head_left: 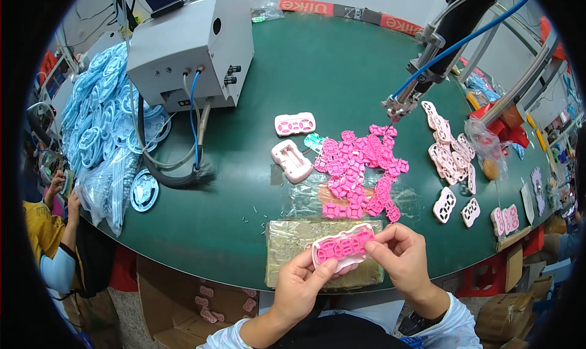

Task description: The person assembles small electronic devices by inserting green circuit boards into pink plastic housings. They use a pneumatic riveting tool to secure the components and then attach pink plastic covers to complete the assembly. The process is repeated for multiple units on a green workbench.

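Pale blue-and-white fabric sleeves (448,324) lie nearest the camera. Beyond them spreads a broad, dark-green desk (238,166), bearing a tan, rectangular, tape-wrapped slab (284,233) at its near edge. Above the slab, the left hand (299,285) and right hand (400,257) hold a pinkish-white, controller-shaped plastic shell (316,255), its long axis running left to right, right end slightly farther away. A smaller bright-pink lattice plastic insert (345,244) lies along it, facing the camera. The left fingers grip the shell's left end, thumb in front; the right fingers are bent and narrowly closed at the other end, thumb on the insert.
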Demonstrator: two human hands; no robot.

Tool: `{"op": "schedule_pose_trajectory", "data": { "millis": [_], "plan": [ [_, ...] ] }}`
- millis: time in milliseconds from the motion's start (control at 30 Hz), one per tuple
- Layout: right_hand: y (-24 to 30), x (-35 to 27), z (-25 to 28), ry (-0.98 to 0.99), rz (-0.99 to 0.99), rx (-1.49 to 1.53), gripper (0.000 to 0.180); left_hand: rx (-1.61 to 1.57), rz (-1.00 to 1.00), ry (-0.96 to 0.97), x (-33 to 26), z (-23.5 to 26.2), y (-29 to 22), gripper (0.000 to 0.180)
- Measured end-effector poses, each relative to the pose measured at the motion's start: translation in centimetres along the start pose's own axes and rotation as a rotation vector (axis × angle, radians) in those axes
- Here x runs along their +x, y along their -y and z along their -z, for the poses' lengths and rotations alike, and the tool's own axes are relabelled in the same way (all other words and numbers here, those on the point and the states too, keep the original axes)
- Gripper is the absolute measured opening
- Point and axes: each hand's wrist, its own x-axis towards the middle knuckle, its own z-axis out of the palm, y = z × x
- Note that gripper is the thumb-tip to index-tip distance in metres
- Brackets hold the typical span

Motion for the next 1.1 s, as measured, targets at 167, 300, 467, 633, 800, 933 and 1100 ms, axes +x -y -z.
{"op": "schedule_pose_trajectory", "data": {
  "millis": [167,300,467,633,800,933,1100],
  "plan": [
    [0.2,-0.2,0.5,0.032,-0.008,-0.05,0.01,0.016,0.028,-0.012,0.1,0.2,0.0,0.031],
    [0.7,0.0,0.7,0.062,0.008,-0.019,0.01,0.045,0.004,-0.004,0.0,-0.3,-0.4,0.031],
    [2.0,0.5,2.9,0.134,0.358,0.126,0.013,0.054,0.024,-0.048,1.0,0.8,-2.0,0.038],
    [5.8,1.1,2.8,0.355,0.281,-0.237,0.016,0.407,0.141,0.017,2.8,1.8,-3.6,0.033],
    [4.0,1.6,0.4,0.328,0.242,-0.417,0.014,-0.046,0.378,0.069,3.2,0.4,-3.8,0.042],
    [2.1,1.8,0.4,0.209,0.286,-0.374,0.013,-0.099,0.411,0.221,2.9,0.6,-3.2,0.05],
    [2.6,1.7,0.2,0.226,0.412,-0.535,0.012,0.112,0.323,0.273,2.7,0.8,-3.0,0.063]
  ]
}}
